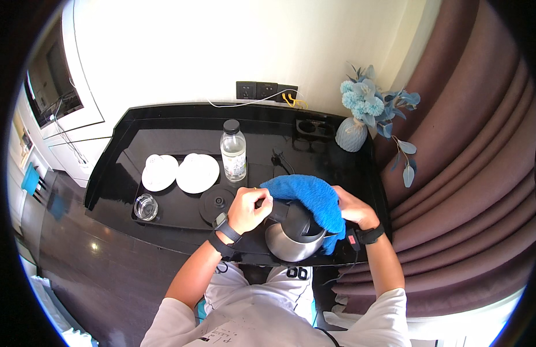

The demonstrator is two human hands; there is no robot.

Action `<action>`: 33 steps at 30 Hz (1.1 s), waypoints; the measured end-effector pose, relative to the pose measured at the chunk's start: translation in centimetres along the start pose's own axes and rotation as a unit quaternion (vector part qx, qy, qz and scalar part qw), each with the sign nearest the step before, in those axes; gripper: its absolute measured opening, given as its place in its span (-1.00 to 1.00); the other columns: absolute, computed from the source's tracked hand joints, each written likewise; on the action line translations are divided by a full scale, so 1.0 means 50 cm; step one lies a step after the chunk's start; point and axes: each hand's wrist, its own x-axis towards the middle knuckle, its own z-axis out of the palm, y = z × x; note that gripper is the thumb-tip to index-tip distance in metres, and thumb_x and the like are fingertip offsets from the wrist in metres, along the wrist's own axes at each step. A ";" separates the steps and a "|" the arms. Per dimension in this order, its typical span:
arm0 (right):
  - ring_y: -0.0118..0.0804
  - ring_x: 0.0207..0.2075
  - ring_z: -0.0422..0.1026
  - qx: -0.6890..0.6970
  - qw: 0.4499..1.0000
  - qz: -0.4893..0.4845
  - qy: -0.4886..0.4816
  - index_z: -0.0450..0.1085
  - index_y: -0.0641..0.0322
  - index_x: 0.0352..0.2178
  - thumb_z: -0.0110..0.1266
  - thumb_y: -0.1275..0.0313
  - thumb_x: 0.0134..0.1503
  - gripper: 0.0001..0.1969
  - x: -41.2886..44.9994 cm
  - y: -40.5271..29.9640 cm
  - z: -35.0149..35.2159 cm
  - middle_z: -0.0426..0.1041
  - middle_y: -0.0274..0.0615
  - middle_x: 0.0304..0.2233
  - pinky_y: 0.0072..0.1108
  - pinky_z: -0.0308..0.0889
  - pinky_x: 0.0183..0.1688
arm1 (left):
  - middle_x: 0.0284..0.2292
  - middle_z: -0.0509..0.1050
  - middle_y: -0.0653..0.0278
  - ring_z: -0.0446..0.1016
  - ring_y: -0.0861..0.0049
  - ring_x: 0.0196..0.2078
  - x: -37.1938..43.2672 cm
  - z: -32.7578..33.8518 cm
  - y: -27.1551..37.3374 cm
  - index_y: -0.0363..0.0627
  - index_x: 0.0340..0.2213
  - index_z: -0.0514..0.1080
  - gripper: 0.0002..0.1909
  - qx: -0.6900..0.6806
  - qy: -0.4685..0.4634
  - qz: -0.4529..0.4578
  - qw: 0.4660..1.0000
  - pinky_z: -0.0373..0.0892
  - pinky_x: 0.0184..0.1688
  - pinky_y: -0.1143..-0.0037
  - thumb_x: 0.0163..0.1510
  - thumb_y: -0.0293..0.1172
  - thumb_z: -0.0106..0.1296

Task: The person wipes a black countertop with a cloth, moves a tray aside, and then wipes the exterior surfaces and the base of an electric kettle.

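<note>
My left hand [249, 210] is closed round the black handle of a stainless steel electric kettle [294, 245] near the front edge of the black table. The kettle's dark lid is shut, its spout pointing right. A blue cloth [316, 195] drapes over the kettle's far and right side. My right hand [355, 207] grips the cloth at its right edge; most of the fingers are hidden behind it. The round black kettle base [217, 204] lies just left of my left hand, on a black tray [174, 222].
White cups on saucers [197, 173] and a glass ashtray [145, 207] occupy the tray's left part. A clear plastic bottle [234, 156] stands behind the base. A plug with its cord [277, 159] lies behind the cloth. At the back right are a black holder [315, 129] and a flower vase [351, 134].
</note>
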 end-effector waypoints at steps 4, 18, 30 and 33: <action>-0.28 -0.07 0.43 -0.096 0.988 -0.119 -0.033 0.38 0.41 -0.04 0.32 0.39 -0.24 -0.35 0.046 -0.096 0.035 0.47 -0.07 -0.10 -0.49 0.28 0.06 | -0.70 0.38 0.02 0.40 0.19 -0.66 -0.001 0.004 0.003 -0.34 -0.56 0.43 -0.81 0.004 0.015 -0.002 1.000 0.28 -0.55 0.42 0.00 -0.43 0.00; -0.43 -0.08 0.43 0.163 0.986 0.029 0.006 0.29 0.39 0.08 0.12 0.40 0.09 -0.48 0.075 0.065 0.007 0.45 -0.17 -0.04 -0.56 0.35 0.01 | -0.73 0.30 0.10 0.30 0.39 -0.72 -0.011 0.008 0.000 -0.32 -0.62 0.38 -0.81 -0.006 0.033 -0.005 0.999 0.19 -0.60 0.48 0.00 -0.47 0.04; -0.12 0.17 0.28 0.424 0.877 -0.022 0.224 0.16 0.37 0.18 -0.21 0.02 0.30 -0.36 -0.051 0.255 0.116 0.26 -0.03 0.19 -0.30 0.16 0.25 | -0.74 0.31 0.13 0.28 0.49 -0.73 -0.006 0.007 -0.010 -0.33 -0.63 0.35 -0.77 -0.021 0.025 -0.025 0.999 0.16 -0.61 0.49 0.01 -0.45 0.03; -0.11 0.19 0.25 0.390 0.877 -0.106 0.261 0.12 0.34 0.21 -0.25 -0.03 0.29 -0.32 -0.067 0.228 0.147 0.23 -0.04 0.21 -0.30 0.12 0.28 | -0.74 0.31 0.14 0.27 0.50 -0.72 -0.008 0.008 -0.017 -0.33 -0.63 0.36 -0.78 -0.015 0.028 -0.041 0.999 0.17 -0.61 0.50 0.01 -0.45 0.03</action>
